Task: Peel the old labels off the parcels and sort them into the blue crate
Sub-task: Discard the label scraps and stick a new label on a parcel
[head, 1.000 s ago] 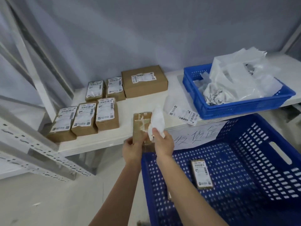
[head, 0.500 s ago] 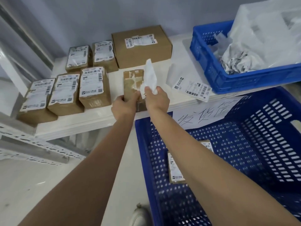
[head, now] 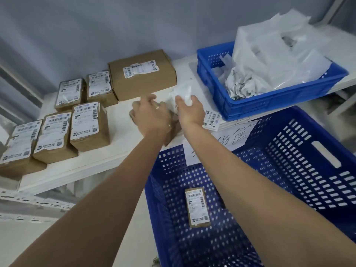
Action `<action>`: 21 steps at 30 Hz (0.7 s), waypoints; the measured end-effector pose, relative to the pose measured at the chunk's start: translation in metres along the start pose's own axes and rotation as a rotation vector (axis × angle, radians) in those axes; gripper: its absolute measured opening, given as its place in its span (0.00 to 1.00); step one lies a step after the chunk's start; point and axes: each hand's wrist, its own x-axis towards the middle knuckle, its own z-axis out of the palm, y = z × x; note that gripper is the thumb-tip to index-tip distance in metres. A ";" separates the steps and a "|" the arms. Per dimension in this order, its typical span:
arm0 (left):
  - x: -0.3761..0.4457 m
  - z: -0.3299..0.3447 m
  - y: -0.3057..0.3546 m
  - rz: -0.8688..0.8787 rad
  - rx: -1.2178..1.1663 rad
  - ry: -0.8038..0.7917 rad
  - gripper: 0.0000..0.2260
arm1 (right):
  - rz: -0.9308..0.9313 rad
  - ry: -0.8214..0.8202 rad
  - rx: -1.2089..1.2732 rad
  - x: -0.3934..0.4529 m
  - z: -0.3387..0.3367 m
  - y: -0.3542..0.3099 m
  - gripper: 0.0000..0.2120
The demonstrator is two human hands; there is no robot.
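My left hand point(head: 152, 115) lies over a small brown parcel point(head: 173, 125) at the front of the white shelf point(head: 119, 120), its fingers spread across the top; the parcel is mostly hidden and blurred. My right hand point(head: 189, 110) pinches a crumpled white peeled label point(head: 180, 95) just above and to the right of that parcel. The big blue crate point(head: 300, 166) stands below the shelf edge with one small labelled parcel point(head: 197, 208) lying on its floor.
Several small labelled parcels point(head: 87, 125) sit at the shelf's left, with a larger labelled box point(head: 142, 74) behind. A smaller blue bin point(head: 269, 101) full of white waste paper stands at the right. Loose labels point(head: 212, 118) lie beside it. A handwritten paper sign point(head: 231, 135) hangs from the shelf edge.
The parcel has gone from upright in my left hand to lying low on the shelf under it. My right hand has drawn the peeled label to the right, away from the parcel.
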 end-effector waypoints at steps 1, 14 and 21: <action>-0.005 0.010 0.005 0.011 0.041 -0.035 0.13 | 0.033 0.002 0.011 0.004 -0.002 0.001 0.12; -0.038 0.086 0.070 -0.223 -0.334 -0.495 0.12 | -0.566 0.631 -0.138 0.053 -0.094 -0.036 0.14; -0.050 0.132 0.073 -0.043 -0.194 -0.433 0.19 | -0.593 0.316 -1.017 0.111 -0.152 -0.020 0.18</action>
